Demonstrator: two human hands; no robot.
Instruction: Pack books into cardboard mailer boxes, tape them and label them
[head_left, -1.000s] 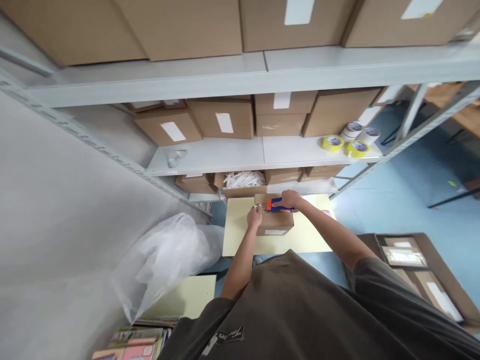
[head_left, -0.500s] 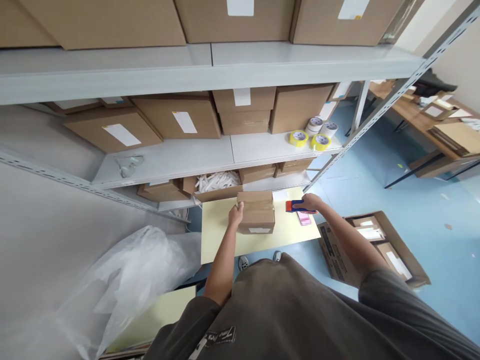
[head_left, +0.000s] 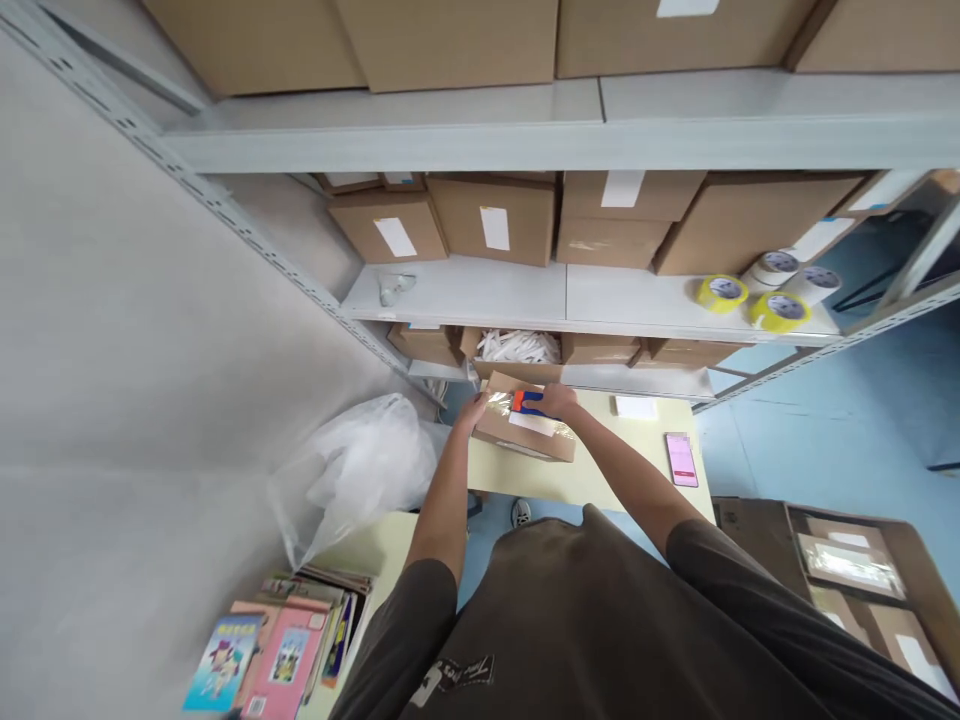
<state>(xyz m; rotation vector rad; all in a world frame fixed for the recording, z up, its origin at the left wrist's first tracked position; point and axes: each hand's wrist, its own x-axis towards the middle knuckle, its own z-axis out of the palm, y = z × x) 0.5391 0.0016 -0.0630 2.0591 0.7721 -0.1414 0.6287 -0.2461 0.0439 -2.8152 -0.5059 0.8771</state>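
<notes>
A brown cardboard box (head_left: 501, 430) sits slightly turned on the pale yellow table (head_left: 637, 435). My left hand (head_left: 469, 412) grips its left side, with the thumb near the top edge. In my right hand (head_left: 559, 400) is a blue and orange tape dispenser (head_left: 528, 401), held low over the box top. Shiny clear tape runs across the top, and a white label (head_left: 534, 424) lies below the dispenser. Whether the dispenser touches the box, I cannot tell.
A phone (head_left: 682, 460) and a white paper stack (head_left: 636, 407) lie on the table's right. Ahead stands a metal shelf (head_left: 480, 290) with boxes and tape rolls (head_left: 780, 311). Plastic wrapping (head_left: 375, 455) and books (head_left: 285, 650) are left; an open carton (head_left: 757, 560) stands right.
My right hand has brought the tape dispenser leftward from above the phone to the box top. The box has turned and now shows tape and a label on top. The view has shifted left.
</notes>
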